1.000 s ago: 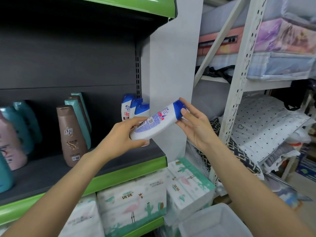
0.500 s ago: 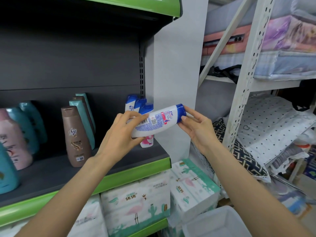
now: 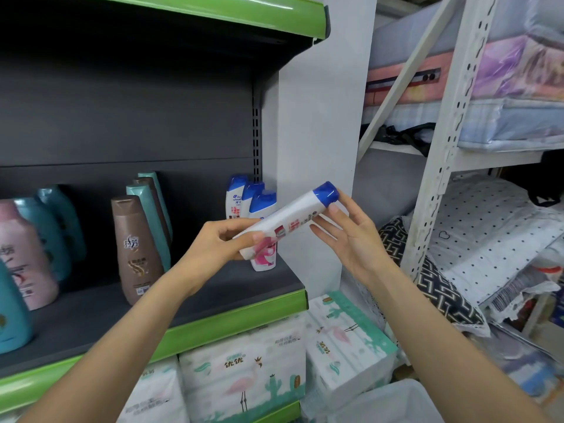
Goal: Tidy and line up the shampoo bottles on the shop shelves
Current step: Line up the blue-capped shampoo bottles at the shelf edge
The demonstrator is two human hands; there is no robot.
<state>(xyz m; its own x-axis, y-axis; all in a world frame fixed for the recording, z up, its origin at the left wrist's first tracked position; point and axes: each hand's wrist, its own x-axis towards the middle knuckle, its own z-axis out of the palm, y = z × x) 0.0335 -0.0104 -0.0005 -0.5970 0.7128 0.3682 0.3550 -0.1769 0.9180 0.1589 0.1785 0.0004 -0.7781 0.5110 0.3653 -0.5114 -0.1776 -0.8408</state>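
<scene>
Bottle has been rolled in the hands since the earlier frames: barcode side was up, now the front label with red print faces the camera, and it sits tilted a bit steeper, cap higher. Left hand point(image 3: 213, 242) grip is curled round the base end of the white plastic shampoo bottle with blue cap point(image 3: 290, 216), thumb over the top, fingers underneath. Right hand point(image 3: 348, 236) grip is loose, fingers nearly straight, fingertips point(image 3: 334, 209) touching the cap end and thumb under the body, steadying rather than clamping. Bottle held in the air, lying slanted, in front of the right end of the dark shelf with green front edge point(image 3: 238, 319), not resting on it. Just behind it stands a row of matching white blue-capped bottles point(image 3: 244, 196), front one with pink label. Further left: brown plastic bottle point(image 3: 134, 251), teal bottles behind it, pink bottle point(image 3: 21, 254) at far left. Step, as I judge it: orienting the bottle before placing. Next move calls for standing it upright, cap up, label out, and setting it at the front of the matching row, in line.
</scene>
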